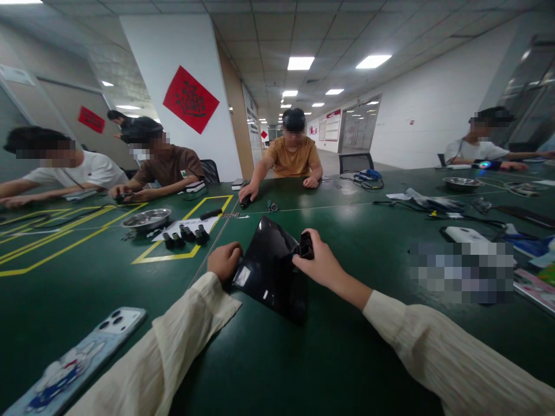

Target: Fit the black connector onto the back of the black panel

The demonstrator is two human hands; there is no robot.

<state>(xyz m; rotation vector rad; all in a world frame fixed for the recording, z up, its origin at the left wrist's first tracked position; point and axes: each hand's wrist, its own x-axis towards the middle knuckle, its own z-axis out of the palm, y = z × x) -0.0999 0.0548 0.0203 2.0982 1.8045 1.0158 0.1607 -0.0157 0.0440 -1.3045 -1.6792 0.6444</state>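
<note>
A glossy black flat piece (273, 271) with a white label lies tilted on the green table between my hands; I cannot tell if it is a panel or a bag. My left hand (224, 261) is closed in a loose fist just beside its left edge, and what the curled fingers hold, if anything, is hidden. At the piece's right side, my right hand (319, 261) grips a small black slotted block (306, 245) between thumb and fingers. The block is raised over the edge of the glossy piece.
A phone in a blue case (78, 364) lies at the near left. Beyond it are several black cylindrical parts (186, 236) on white paper and a metal bowl (146, 219). Cables and bags (433, 202) spread at right. A person (295, 153) works opposite; others sit left and right.
</note>
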